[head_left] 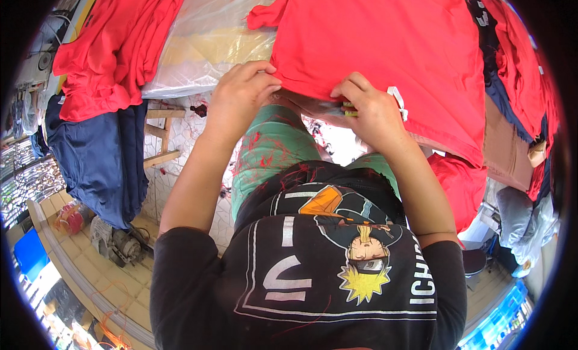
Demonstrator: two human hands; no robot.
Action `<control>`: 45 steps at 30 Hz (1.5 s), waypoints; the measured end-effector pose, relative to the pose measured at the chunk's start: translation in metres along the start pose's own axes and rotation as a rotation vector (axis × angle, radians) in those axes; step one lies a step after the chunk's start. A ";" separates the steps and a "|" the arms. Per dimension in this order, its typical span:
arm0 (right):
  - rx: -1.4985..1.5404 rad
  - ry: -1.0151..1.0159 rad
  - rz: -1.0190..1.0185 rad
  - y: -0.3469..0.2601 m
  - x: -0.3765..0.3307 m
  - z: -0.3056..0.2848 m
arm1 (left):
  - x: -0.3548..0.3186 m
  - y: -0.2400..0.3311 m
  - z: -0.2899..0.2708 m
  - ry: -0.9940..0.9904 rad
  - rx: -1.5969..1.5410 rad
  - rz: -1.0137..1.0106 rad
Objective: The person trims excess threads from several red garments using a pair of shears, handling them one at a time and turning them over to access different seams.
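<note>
On red garment (385, 43), both hands

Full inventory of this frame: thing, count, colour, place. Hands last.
Red garment: 1, red, spread on table, hem at both hands.
Small tool: 1, yellow-green, in right hand.
White tag: 1, by right hand.
Red garment pile: 1, left.
Navy cloth: 1, hanging lower left.
Clear plastic sheet: 1, on table, centre top.
Red and navy stack: 1, right.
Motor: 1, grey, floor left.
Left hand: pinching hem.
Right hand: on hem, holding tool.
</note>
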State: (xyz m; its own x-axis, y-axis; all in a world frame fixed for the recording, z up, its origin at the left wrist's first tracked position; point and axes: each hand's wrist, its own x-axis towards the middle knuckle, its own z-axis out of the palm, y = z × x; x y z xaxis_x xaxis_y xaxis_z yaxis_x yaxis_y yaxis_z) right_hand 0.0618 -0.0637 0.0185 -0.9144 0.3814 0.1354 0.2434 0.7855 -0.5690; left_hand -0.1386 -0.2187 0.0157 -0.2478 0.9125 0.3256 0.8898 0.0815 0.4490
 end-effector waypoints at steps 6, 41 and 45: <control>0.050 0.024 0.055 0.010 -0.001 -0.003 | -0.023 -0.018 -0.052 -0.456 0.258 -0.228; 0.086 0.006 0.071 0.008 -0.003 -0.002 | -0.011 0.004 0.019 0.187 0.091 -0.201; 0.081 0.001 0.079 0.008 -0.003 -0.002 | -0.011 0.000 0.014 0.176 0.046 -0.235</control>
State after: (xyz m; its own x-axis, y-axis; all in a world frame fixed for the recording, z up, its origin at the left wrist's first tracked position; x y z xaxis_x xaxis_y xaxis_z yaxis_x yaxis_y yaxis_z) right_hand 0.0669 -0.0582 0.0150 -0.8934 0.4406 0.0883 0.2873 0.7113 -0.6415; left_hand -0.1304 -0.2235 0.0004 -0.5083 0.7833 0.3578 0.8155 0.3045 0.4921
